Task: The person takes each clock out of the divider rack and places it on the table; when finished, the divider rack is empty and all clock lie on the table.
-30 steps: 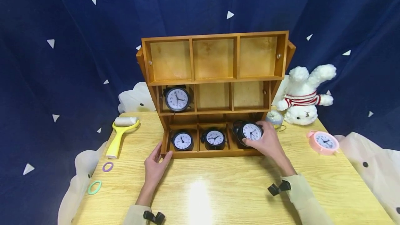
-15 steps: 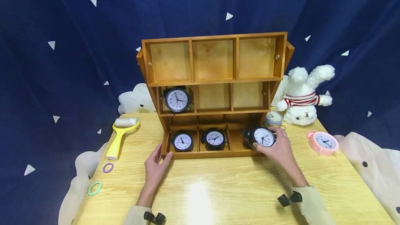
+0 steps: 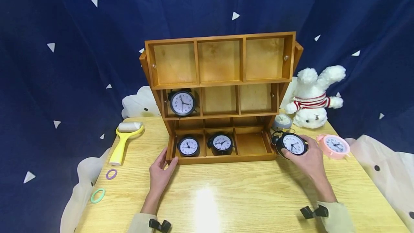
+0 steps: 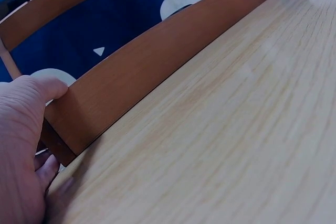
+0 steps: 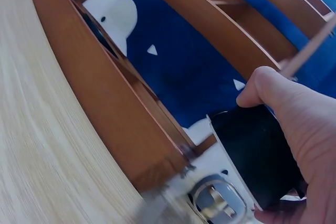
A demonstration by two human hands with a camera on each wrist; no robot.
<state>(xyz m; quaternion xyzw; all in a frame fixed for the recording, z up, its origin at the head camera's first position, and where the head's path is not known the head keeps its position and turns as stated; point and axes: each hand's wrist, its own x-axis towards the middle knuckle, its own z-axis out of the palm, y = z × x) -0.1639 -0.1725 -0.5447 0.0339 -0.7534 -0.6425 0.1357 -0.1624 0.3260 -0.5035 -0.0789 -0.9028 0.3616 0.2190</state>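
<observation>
My right hand (image 3: 308, 159) grips a round black alarm clock (image 3: 293, 144) with a white dial, thumb at its front; the clock is just right of the wooden shelf's bottom tier. Its dark casing (image 5: 254, 156) shows in the right wrist view. At the shelf's front left corner, my left hand (image 3: 160, 172) holds the wooden shelf (image 3: 223, 160), thumb on the front board (image 4: 126, 72), fingers along the side. Two more black clocks sit in the bottom tier's left compartment (image 3: 188, 146) and middle compartment (image 3: 221, 143). Another black clock (image 3: 182, 103) stands in the middle tier's left compartment.
Right of the shelf are a grey-blue clock (image 3: 282, 121), a pink alarm clock (image 3: 336, 146) and a white plush rabbit (image 3: 312, 98), upside down. On the left lie a yellow lint roller (image 3: 121, 146), a purple ring (image 3: 111, 174) and a green ring (image 3: 97, 195).
My right hand has carried the black alarm clock rightward out of the bottom tier's right compartment, past the shelf's end. The left hand has stayed at the corner.
</observation>
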